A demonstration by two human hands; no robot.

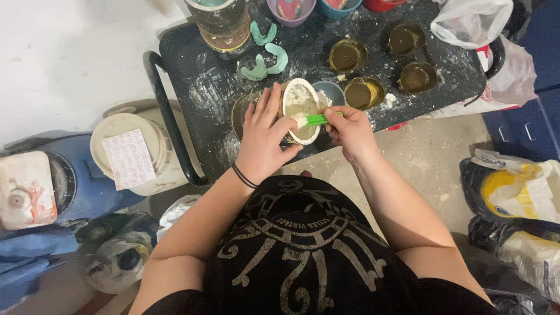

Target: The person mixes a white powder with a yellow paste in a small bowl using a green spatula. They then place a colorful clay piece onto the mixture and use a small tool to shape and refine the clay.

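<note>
The left hand (263,137) is gripping a tilted clear jar (294,111) at the near edge of the black desk (192,70), fingers wrapped over its side. The right hand (350,129) is pinching a green spatula (318,119), its tip resting at the jar's mouth. Several filled round cups (347,55) are sitting behind.

tray (192,76): black, matt, dusty | spatula (318,119): glossy green plastic | bag (469,20): thin clear plastic

A: Place looked like a rough workshop, bare concrete floor (426,157).
B: Agreed. Black work table (192,64) was powder-smeared, with small cups (347,55) and green moulded pieces (263,63); lidded bucket (131,151) and sacks (513,192) sat alongside.
</note>
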